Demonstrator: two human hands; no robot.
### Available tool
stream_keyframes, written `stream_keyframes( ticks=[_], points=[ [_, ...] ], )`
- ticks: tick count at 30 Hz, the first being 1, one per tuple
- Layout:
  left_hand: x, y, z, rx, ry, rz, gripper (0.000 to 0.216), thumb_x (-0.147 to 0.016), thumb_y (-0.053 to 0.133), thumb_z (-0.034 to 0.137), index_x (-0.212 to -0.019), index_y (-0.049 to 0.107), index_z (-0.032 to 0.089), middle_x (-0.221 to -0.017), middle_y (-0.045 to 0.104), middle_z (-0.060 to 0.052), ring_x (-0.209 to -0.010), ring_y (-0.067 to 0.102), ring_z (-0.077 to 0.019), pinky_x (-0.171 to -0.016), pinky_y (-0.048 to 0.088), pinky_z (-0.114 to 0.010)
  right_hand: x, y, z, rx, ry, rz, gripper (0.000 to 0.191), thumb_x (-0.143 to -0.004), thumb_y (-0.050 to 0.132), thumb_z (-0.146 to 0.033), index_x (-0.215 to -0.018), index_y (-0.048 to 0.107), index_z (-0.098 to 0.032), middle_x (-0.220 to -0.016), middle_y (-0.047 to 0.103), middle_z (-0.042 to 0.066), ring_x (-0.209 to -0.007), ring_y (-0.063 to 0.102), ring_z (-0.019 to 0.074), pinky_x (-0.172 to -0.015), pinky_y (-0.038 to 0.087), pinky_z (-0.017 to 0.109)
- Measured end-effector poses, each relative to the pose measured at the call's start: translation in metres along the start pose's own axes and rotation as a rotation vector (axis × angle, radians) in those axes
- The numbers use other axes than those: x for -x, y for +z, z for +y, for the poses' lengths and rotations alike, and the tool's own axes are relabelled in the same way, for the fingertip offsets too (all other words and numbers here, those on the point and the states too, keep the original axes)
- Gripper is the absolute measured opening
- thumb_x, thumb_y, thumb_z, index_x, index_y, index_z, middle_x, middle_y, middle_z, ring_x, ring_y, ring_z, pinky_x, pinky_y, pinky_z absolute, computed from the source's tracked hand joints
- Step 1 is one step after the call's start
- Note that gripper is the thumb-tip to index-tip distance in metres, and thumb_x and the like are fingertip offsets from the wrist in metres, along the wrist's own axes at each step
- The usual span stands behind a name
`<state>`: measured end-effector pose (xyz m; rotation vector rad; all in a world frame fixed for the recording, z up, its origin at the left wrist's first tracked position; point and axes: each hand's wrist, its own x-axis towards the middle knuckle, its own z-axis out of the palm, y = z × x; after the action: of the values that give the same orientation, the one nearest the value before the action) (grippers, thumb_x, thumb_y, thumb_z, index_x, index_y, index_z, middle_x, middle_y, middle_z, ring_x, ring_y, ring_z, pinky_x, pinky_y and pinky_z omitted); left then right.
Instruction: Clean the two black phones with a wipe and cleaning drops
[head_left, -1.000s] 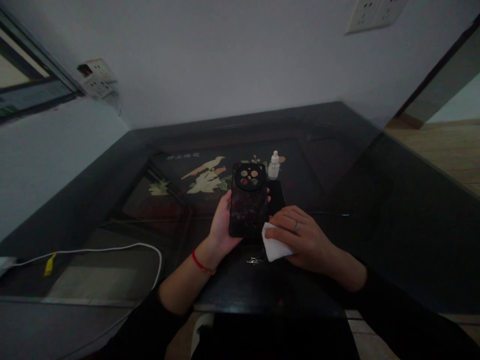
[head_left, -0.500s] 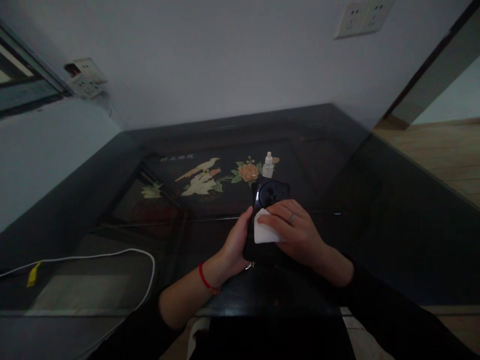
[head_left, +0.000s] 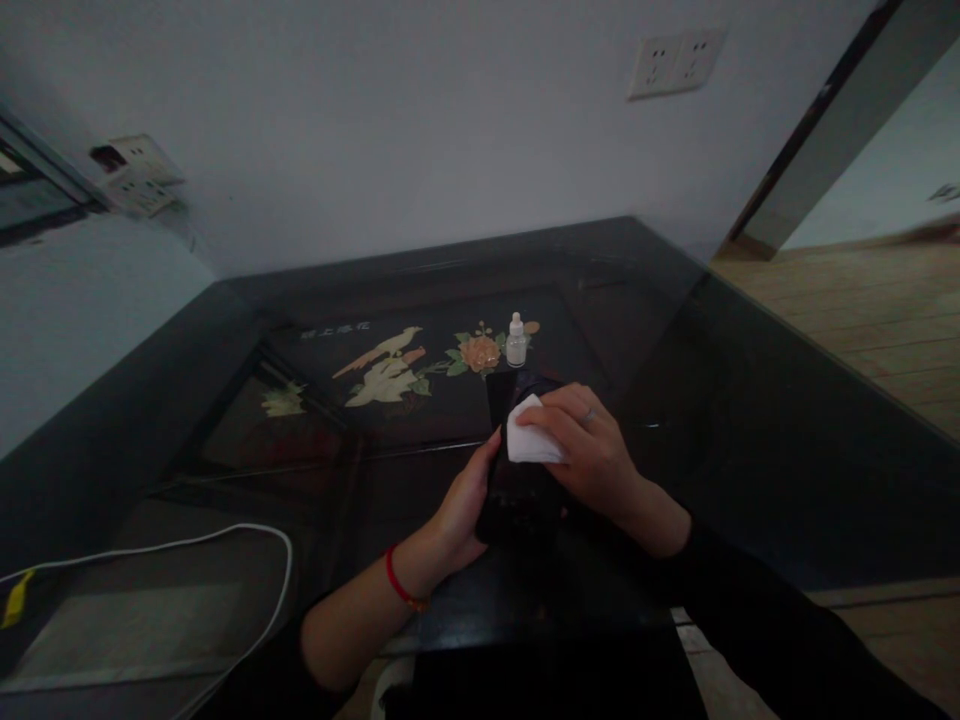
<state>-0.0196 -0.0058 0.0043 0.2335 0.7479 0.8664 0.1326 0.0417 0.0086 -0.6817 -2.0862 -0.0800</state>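
Note:
A black smartphone (head_left: 521, 505) is held above the dark table, its back with the round camera bump turned up toward me. My left hand (head_left: 463, 505) grips it along the left edge, thumb on the side; a red bracelet circles that wrist. My right hand (head_left: 596, 447), wearing a ring, pinches a folded white tissue (head_left: 531, 437) and presses it on the upper part of the phone, covering much of the camera bump. Just beyond the phone stands a small clear dropper bottle (head_left: 516, 346) with a white top.
The glossy black table (head_left: 720, 480) carries a bird-and-flower inlay (head_left: 390, 378). A white cable (head_left: 187, 540) with a yellow tag (head_left: 18, 598) curves at the lower left. Wall sockets (head_left: 675, 63) are on the wall behind, and a wooden floor (head_left: 862, 310) lies to the right.
My right hand has slid the tissue up the phone, onto the camera bump. The phone is tilted a little differently in my left hand. The view has shifted slightly right.

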Motion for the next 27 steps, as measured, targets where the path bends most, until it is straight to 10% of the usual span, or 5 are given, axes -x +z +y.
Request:
stream_keyframes(
  ticks=[27],
  points=[
    [0.0012, -0.0019, 0.0067, 0.007, 0.011, -0.062, 0.049, -0.096, 0.033, 0.042, -0.12, 0.063, 0.012, -0.096, 0.073, -0.011, -0.093, 0.068, -0.0252, -0.092, 0.048, -0.041, 0.004, -0.0016, -0.0015, -0.002, -0.098, -0.007, 0.019, -0.084, 0.051, -0.011, -0.099, 0.06, -0.017, -0.091, 0.061, 0.007, -0.085, 0.052, 0.0216, -0.073, 0.043, 0.035]
  ],
)
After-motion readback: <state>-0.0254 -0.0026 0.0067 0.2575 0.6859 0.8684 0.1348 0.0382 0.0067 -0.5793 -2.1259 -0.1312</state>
